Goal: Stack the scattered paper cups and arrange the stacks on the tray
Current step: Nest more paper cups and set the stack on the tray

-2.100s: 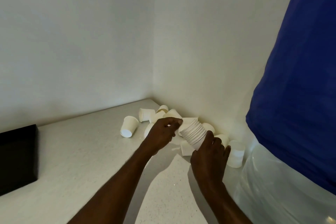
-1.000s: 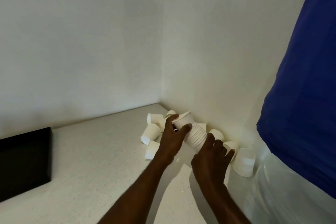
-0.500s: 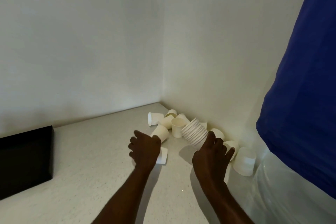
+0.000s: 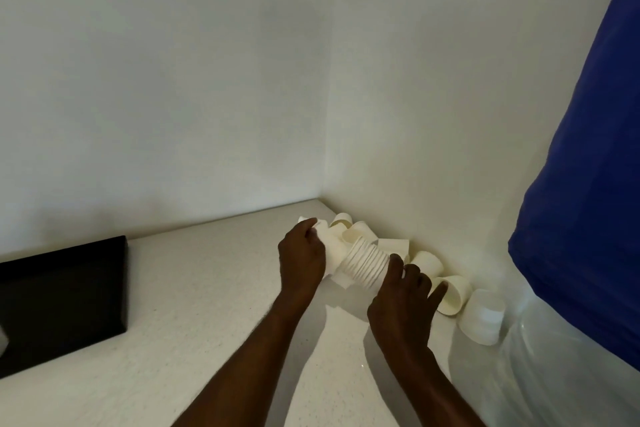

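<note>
The right grip curls round the cup stack, held tilted over the bench; the left grip seems to hold a single cup at its mouth. At three o'clock lie loose cups; the tray sits at nine.

Speckled off-white countertop ran back into a corner between two plain white walls. Blue fabric filled the right side, over the countertop's right edge. Crumpled clear plastic lay under it, at the near right corner.
</note>
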`<control>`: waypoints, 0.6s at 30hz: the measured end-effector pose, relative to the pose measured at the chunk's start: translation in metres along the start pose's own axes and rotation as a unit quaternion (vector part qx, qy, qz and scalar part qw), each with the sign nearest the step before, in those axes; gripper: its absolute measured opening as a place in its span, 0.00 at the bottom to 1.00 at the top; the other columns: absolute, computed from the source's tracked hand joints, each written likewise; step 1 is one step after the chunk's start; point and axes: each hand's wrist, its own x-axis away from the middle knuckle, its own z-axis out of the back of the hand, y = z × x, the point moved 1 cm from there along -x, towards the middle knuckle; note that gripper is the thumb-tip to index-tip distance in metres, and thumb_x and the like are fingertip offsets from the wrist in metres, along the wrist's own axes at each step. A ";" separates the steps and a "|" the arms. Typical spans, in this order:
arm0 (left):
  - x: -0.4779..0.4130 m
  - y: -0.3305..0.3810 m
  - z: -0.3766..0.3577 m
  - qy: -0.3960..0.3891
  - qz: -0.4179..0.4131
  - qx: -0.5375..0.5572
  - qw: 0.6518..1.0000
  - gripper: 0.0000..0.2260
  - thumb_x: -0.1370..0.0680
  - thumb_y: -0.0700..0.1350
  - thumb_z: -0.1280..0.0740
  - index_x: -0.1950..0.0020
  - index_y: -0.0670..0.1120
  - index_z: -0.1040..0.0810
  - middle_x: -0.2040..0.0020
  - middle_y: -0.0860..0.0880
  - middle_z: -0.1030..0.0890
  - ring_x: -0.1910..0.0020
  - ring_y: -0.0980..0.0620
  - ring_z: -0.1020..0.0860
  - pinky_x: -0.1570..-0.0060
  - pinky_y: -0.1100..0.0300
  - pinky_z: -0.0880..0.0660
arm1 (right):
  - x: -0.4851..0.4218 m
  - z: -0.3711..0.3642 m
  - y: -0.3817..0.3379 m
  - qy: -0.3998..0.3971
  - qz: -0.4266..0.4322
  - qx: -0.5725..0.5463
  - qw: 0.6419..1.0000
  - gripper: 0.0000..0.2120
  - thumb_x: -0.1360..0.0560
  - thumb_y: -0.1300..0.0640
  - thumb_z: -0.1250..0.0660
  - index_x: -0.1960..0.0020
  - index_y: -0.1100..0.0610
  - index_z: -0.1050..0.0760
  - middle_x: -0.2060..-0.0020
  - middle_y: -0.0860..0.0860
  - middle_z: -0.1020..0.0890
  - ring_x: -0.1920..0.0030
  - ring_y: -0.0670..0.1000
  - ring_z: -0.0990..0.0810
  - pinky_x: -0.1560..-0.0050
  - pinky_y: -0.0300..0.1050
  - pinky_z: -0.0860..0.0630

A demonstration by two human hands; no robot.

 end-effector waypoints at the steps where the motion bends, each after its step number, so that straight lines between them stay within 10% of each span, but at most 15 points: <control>1: 0.001 0.005 0.003 0.000 -0.022 0.015 1.000 0.13 0.20 0.35 0.41 0.39 0.39 0.21 0.41 0.43 0.18 0.42 0.47 0.22 0.41 0.62 0.30 | 0.000 0.002 -0.003 0.005 0.008 -0.005 1.000 0.34 0.37 0.61 0.25 0.33 0.60 0.30 0.45 0.61 0.22 0.42 0.64 0.25 0.33 0.71 0.40; 8: 0.015 0.010 0.029 -0.078 -0.107 0.063 0.989 0.13 0.20 0.38 0.38 0.37 0.42 0.20 0.42 0.47 0.18 0.47 0.62 0.23 0.45 0.75 0.31 | 0.005 0.014 -0.025 -0.057 0.061 -0.061 0.995 0.35 0.29 0.46 0.32 0.27 0.53 0.42 0.37 0.52 0.26 0.35 0.55 0.29 0.29 0.61 0.41; 11: 0.024 0.010 0.047 -0.106 -0.117 0.101 0.982 0.13 0.20 0.41 0.37 0.37 0.43 0.21 0.41 0.49 0.19 0.44 0.64 0.24 0.41 0.66 0.27 | 0.015 0.018 -0.043 -0.079 0.062 -0.165 0.981 0.35 0.29 0.40 0.32 0.29 0.53 0.40 0.39 0.50 0.24 0.39 0.52 0.25 0.35 0.52 0.31; 18: 0.046 -0.028 0.121 -0.018 0.043 0.223 0.974 0.17 0.21 0.49 0.35 0.32 0.59 0.30 0.37 0.55 0.23 0.40 0.59 0.23 0.43 0.66 0.26 | 0.059 0.036 -0.114 -0.220 0.090 -0.539 0.808 0.24 0.33 0.45 0.26 0.40 0.48 0.29 0.52 0.45 0.18 0.55 0.43 0.18 0.55 0.45 0.19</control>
